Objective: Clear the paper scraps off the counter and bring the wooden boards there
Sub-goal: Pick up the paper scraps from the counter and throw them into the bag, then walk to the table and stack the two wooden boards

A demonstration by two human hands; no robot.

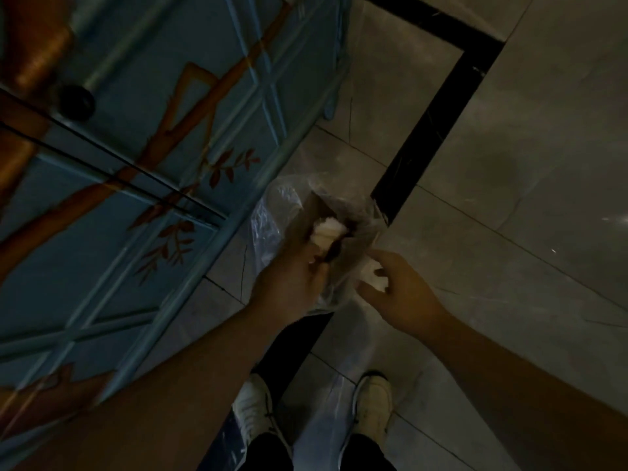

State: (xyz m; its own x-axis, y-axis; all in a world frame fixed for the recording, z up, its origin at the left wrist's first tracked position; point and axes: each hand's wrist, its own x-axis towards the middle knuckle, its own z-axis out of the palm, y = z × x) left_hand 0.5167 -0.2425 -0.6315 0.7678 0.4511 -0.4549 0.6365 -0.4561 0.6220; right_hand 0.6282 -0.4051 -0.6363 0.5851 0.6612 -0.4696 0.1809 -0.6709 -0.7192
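Note:
A clear plastic bag (pixel 272 212) hangs open low over the floor, beside the blue cabinet. White crumpled paper scraps (pixel 328 229) lie inside its mouth. My left hand (pixel 292 280) grips the bag's near rim and holds it open. To its right, my right hand (pixel 397 287) holds a white paper scrap (pixel 373 277) between its fingers, right at the bag's edge. No wooden boards or counter top are in view.
A blue painted cabinet (pixel 153 164) with orange branch patterns and a dark round knob (pixel 76 102) fills the left. The floor is grey tile with a black strip (pixel 438 113). My two white shoes (pixel 372 402) stand on plastic sheeting at the bottom.

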